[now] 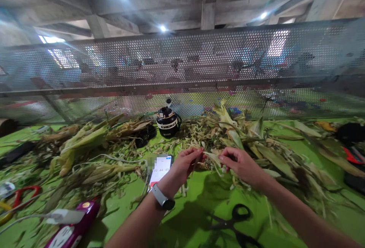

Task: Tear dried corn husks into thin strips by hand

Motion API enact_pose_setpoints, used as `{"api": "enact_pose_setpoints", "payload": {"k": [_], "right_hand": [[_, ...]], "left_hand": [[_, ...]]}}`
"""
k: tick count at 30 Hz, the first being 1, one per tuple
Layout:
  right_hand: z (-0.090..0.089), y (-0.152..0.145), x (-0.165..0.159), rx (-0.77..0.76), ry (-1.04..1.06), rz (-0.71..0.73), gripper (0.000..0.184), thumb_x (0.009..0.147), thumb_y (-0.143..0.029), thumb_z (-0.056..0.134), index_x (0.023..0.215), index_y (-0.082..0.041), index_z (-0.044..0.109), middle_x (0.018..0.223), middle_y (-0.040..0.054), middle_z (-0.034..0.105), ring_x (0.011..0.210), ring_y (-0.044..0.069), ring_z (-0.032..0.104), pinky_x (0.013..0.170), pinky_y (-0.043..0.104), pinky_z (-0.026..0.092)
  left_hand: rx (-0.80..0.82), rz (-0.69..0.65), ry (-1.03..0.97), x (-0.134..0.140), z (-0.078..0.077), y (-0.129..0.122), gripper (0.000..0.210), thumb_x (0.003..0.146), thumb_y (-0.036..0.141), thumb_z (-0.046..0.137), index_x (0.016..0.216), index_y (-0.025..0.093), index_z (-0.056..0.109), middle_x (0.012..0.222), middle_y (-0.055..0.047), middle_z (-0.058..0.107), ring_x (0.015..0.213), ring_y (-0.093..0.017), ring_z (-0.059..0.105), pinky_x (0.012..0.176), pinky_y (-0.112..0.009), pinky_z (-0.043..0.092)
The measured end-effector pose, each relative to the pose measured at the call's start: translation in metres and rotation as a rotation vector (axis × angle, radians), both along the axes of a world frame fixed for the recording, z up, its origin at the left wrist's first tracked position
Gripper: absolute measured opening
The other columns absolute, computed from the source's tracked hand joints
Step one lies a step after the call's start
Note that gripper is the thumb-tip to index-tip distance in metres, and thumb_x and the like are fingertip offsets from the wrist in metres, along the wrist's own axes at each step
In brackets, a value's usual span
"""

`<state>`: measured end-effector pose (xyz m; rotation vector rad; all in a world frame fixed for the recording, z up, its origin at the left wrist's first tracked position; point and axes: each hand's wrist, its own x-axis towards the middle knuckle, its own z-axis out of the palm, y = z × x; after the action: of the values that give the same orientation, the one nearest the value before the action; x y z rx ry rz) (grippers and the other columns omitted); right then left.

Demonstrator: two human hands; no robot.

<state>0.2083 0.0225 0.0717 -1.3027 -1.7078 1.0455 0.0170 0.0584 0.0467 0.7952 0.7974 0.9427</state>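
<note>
Ahead of you, a perforated metal partition (199, 69) spans the far edge of the green surface (191, 234). Corn husk heaps (275, 158) spread to both sides, with the black "ENERGY" jug (167, 127) between them. Your left hand (186, 161) and right hand (240, 163) are narrowed to pinches. Black scissors (225, 224) lie open between your forearms; a smartphone (163, 166) sits beside your left wrist. Between your fingertips you hold a thin, pale husk strip (211, 156).

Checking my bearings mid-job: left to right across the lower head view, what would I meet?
Red handle, purple power strip, phone, left hand, pale husk strip, right hand.
</note>
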Motion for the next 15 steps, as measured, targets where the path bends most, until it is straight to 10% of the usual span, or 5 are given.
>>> {"api": "enact_pose_setpoints", "payload": {"k": [8,15], "right_hand": [[0.004,-0.006,-0.006,-0.120,0.117,0.088,0.031,0.077,-0.047,0.057,0.069,-0.017,0.053,0.060,-0.0024,0.052,0.053,0.010,0.048,0.052,0.023,0.039],[-0.010,0.006,0.004,0.345,-0.367,-0.176,0.015,0.083,-0.031,0.049,0.078,-0.019,0.056,0.079,0.0038,0.059,0.072,0.017,0.054,0.068,0.030,0.041]], "left_hand": [[0.082,0.069,0.073,0.002,0.001,-0.002,0.024,0.059,0.032,0.078,0.064,0.014,0.063,0.057,0.004,0.054,0.048,-0.004,0.044,0.045,-0.017,0.028],[0.038,-0.004,0.174,0.000,0.008,-0.005,0.028,0.055,0.035,0.079,0.060,0.014,0.062,0.048,0.006,0.046,0.041,-0.003,0.032,0.041,-0.019,0.016]]}}
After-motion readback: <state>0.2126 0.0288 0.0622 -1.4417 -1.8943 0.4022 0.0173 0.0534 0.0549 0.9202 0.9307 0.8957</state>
